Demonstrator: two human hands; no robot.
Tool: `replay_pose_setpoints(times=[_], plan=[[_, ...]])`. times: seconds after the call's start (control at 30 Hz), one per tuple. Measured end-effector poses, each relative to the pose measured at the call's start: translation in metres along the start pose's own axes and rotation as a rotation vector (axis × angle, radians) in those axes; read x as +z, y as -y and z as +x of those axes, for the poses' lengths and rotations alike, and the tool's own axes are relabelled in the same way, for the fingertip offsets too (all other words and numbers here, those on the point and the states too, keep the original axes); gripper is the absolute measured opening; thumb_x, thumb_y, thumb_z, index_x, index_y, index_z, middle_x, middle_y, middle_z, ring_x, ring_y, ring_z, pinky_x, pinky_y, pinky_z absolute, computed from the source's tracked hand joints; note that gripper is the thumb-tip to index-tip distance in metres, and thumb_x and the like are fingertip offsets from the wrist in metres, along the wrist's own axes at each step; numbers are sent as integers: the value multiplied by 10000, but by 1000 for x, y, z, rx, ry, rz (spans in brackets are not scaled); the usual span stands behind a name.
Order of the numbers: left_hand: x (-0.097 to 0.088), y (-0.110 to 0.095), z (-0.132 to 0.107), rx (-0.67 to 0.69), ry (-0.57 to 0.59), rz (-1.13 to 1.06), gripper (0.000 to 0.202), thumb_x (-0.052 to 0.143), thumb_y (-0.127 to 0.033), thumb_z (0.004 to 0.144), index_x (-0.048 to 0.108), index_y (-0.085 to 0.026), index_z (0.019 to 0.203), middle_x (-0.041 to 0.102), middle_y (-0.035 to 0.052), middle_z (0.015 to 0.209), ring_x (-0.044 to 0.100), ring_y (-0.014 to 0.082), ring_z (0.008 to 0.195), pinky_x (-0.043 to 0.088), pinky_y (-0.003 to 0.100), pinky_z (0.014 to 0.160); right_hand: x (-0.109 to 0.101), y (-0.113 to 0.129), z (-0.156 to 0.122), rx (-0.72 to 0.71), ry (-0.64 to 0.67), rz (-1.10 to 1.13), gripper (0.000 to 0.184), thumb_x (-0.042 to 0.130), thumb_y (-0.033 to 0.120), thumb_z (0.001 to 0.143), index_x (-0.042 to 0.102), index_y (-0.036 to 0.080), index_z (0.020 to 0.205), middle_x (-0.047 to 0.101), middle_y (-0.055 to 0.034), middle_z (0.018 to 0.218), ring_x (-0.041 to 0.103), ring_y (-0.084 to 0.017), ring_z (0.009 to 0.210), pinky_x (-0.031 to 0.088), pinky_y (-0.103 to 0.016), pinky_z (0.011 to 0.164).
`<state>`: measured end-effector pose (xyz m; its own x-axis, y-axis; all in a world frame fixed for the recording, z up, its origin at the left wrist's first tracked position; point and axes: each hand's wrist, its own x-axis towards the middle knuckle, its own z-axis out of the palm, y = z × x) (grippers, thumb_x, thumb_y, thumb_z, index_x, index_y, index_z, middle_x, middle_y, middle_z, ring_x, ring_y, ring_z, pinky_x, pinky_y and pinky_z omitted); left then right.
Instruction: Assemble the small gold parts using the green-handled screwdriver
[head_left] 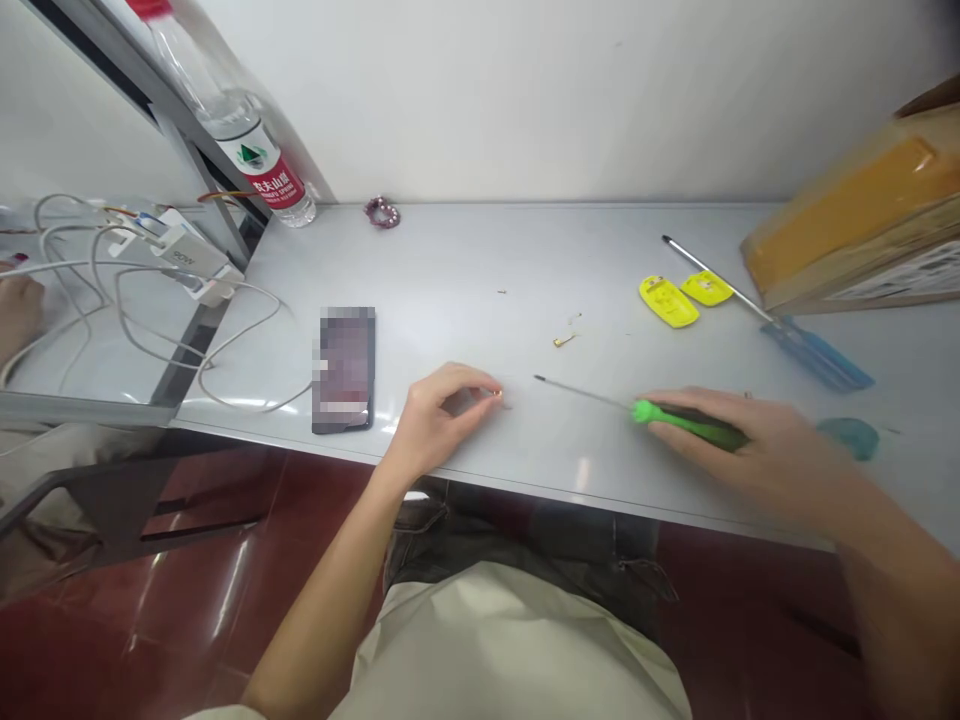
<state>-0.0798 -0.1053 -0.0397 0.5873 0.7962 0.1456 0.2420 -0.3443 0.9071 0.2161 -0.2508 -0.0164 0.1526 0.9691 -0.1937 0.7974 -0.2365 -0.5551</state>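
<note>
In my right hand is a screwdriver with a bright green and dark handle. Its thin shaft points left across the desk, the tip a little to the right of my left hand. That hand rests near the desk's front edge, thumb and forefinger pinched together on something tiny with a coppery glint, too small to name. Beyond the shaft lies a small brass-coloured part with a thin wire. Two yellow plastic shell halves lie farther back on the right.
A blue-handled screwdriver lies beside a cardboard box at right. To the left are a phone on a cable, a water bottle, a beaded bracelet and a white charger. Another person's hand shows at far left.
</note>
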Motion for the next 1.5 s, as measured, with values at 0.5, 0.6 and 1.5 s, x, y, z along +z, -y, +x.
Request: replay_pose_setpoints(times=[0.5,0.6,1.5], plan=[[-17,10,-15,141,-27,217,90,698,-190,931,723,-216,1014,728,29,1008,635,160,975,527,296,866,65,77,24,-506,-195,-134,150,596,210,976,663,158,1101,647,-71,1017,628,-201,934,491,-354,844],[-17,9,-16,138,-33,189,134,692,-189,937,724,-223,1063,735,26,1013,639,155,973,529,286,856,76,92,41,-440,-168,-128,110,606,197,969,662,161,1056,653,-57,995,638,-195,893,500,-328,774],[-13,5,-12,8,68,367,84,726,-198,893,735,-212,976,665,33,969,551,214,957,425,399,898,57,101,57,-80,85,342,180,610,355,939,721,220,894,717,-10,884,582,-148,727,437,-294,686]])
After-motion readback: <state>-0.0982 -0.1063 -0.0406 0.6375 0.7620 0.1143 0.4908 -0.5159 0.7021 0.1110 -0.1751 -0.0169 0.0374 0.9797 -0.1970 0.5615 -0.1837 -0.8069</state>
